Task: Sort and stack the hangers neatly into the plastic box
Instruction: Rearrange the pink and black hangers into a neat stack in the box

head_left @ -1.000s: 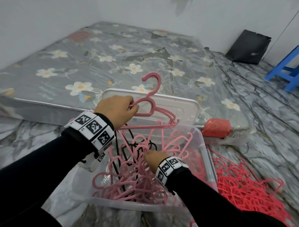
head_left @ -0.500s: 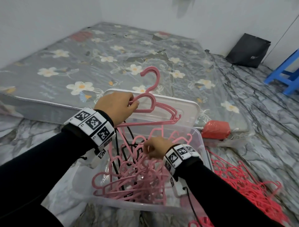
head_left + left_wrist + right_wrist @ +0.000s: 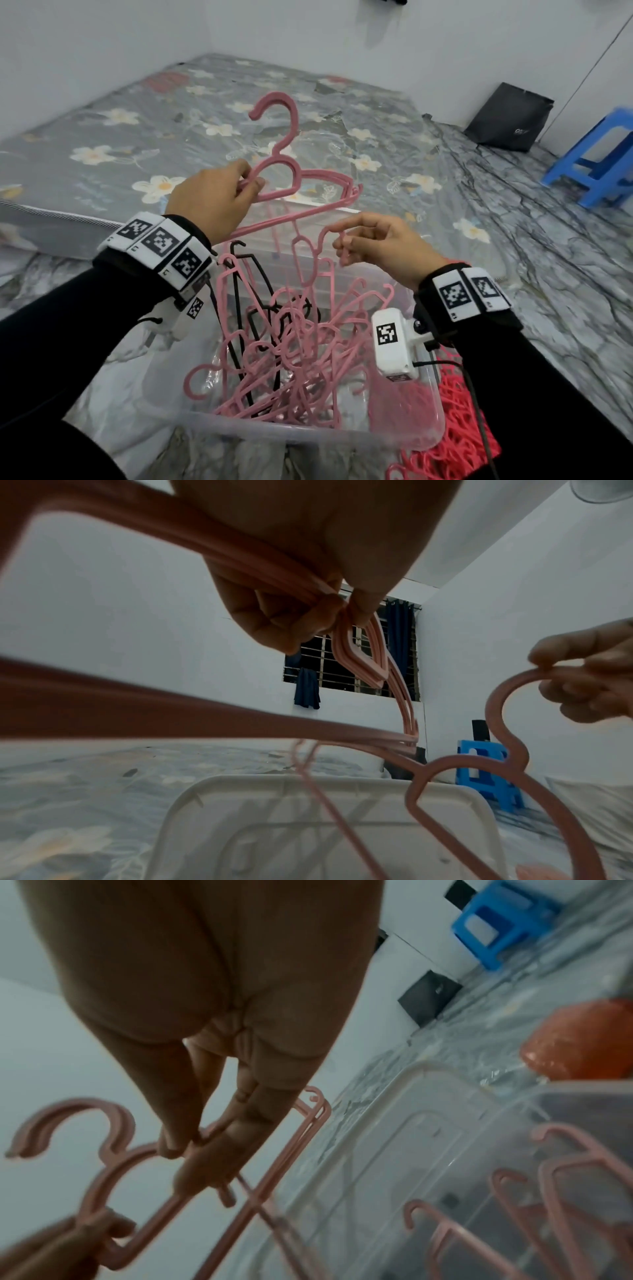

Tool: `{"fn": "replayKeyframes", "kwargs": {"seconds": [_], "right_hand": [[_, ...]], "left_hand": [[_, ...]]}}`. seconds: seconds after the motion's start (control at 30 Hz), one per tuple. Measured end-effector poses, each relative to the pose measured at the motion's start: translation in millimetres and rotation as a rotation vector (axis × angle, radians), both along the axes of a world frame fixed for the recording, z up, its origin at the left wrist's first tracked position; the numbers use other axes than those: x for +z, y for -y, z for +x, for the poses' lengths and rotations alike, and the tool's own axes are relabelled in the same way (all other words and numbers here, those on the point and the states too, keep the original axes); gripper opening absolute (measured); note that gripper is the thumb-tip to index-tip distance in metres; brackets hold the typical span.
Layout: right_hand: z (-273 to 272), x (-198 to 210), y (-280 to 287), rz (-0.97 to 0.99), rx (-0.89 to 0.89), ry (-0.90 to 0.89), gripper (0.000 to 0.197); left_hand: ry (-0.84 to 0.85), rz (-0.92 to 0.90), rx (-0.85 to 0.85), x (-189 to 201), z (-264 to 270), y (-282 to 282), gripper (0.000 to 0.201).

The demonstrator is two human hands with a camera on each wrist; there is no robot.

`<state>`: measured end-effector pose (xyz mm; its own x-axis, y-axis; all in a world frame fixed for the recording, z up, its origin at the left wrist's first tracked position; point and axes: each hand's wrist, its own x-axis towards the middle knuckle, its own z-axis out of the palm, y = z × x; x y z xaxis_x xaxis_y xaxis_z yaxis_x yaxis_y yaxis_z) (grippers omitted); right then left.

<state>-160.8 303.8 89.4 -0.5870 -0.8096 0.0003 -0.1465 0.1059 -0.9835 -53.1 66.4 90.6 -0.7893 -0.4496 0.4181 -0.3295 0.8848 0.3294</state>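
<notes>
My left hand [image 3: 248, 181] grips a bundle of pink hangers [image 3: 301, 185] by their necks, hooks up, above the back of the clear plastic box [image 3: 308, 435]. In the left wrist view its fingers [image 3: 294, 610] curl round the stacked necks [image 3: 356, 658]. My right hand [image 3: 342, 236] pinches the hook of a single pink hanger [image 3: 308, 260], which hangs over the box just right of the bundle; the right wrist view shows the fingertips [image 3: 178, 1145] closed on that hook. A tangle of pink and black hangers [image 3: 284, 359] fills the box.
The box lid [image 3: 308, 818] leans behind the box against a floral mattress [image 3: 137, 137]. A pile of red hangers [image 3: 459, 431] lies on the floor right of the box. A red bag [image 3: 575, 1039], a black bag [image 3: 507, 116] and a blue stool [image 3: 596, 161] stand further right.
My right hand has come up out of the box, lifting one pink hanger by its hook beside the bundle. The left hand has raised the bundle slightly.
</notes>
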Motion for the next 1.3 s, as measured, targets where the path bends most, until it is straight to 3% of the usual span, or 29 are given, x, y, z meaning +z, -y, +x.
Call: {"fn": "replayKeyframes", "kwargs": {"seconds": [0.07, 0.17, 0.3, 0.4, 0.53, 0.67, 0.8, 0.93, 1.1, 1.3], "right_hand": [[5, 6, 1, -0.082, 0.028, 0.085, 0.024], [12, 15, 6, -0.153, 0.014, 0.063, 0.022], [21, 17, 18, -0.208, -0.124, -0.031, 0.016], [25, 14, 25, -0.287, -0.220, 0.043, 0.017], [26, 15, 32, -0.384, -0.291, 0.149, 0.018], [26, 20, 34, -0.441, -0.350, 0.144, 0.015], [20, 23, 28, -0.470, -0.416, 0.136, 0.013], [18, 21, 26, -0.446, -0.392, 0.140, 0.015], [8, 14, 22, -0.410, -0.362, 0.082, 0.018], [-20, -33, 8, -0.006, -0.382, -0.141, 0.014]], "left_hand": [[-0.022, 0.058, -0.021, 2, 0, 1, 0.032], [-0.045, 0.131, -0.060, 3, -1, -2, 0.029], [-0.010, 0.173, -0.171, 0, -1, -14, 0.028], [0.012, 0.143, -0.260, -6, -1, -27, 0.026], [0.080, 0.144, -0.335, -14, -4, -37, 0.049], [0.240, 0.157, -0.383, -24, -6, -40, 0.067], [0.312, 0.068, -0.399, -34, -9, -39, 0.040], [0.254, 0.002, -0.369, -38, -9, -40, 0.019], [0.162, -0.116, -0.305, -33, -10, -40, 0.016], [0.172, -0.184, -0.176, -30, -10, -35, 0.026]]}}
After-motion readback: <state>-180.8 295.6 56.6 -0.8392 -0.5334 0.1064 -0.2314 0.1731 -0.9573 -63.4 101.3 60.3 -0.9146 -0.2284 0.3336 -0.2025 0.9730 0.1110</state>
